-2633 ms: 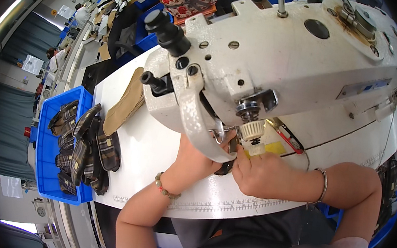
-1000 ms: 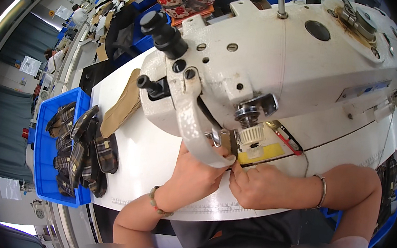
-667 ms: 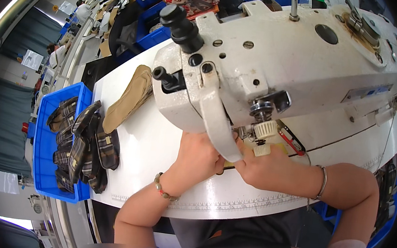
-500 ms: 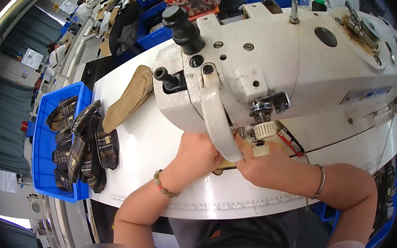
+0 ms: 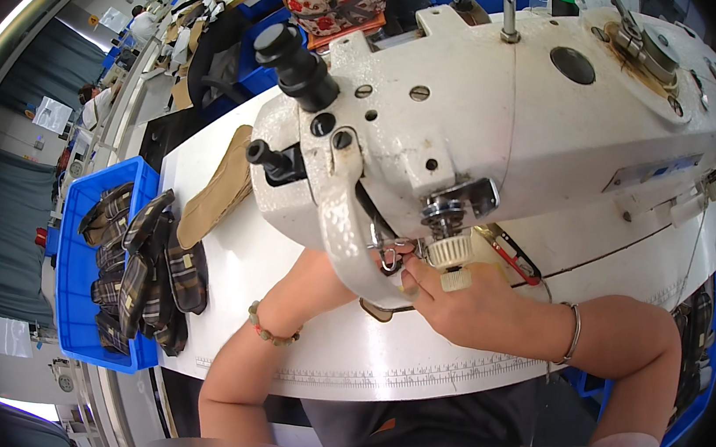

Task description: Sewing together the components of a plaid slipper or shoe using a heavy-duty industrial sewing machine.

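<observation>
A white sewing machine (image 5: pixel 518 136) reaches over the table, its needle area between my hands. My left hand (image 5: pixel 324 283) goes behind the machine's curved front guard (image 5: pixel 348 231). Only a few of its fingertips show by the presser area, so its grip is hidden. On the other side, my right hand (image 5: pixel 476 309) is closed, with thumb and bent fingers beside the cream tension knob (image 5: pixel 449 252). What it pinches is out of sight. Below the guard pokes out the rounded end of a beige, dark-edged piece (image 5: pixel 375 312), lying on the table.
Left of the machine lies a tan insole-shaped piece (image 5: pixel 216 194). A blue bin (image 5: pixel 71 297) of plaid shoes (image 5: pixel 139 282) stands at the table's left edge, some shoes spilling over its side. Red-handled snips (image 5: pixel 513 257) rest behind my right hand. A ruler strip (image 5: pixel 412 373) runs along the front edge.
My left hand has moved further behind the guard and out of sight. My right hand has shifted slightly left. The whole view has shifted a little, with the machine now further left.
</observation>
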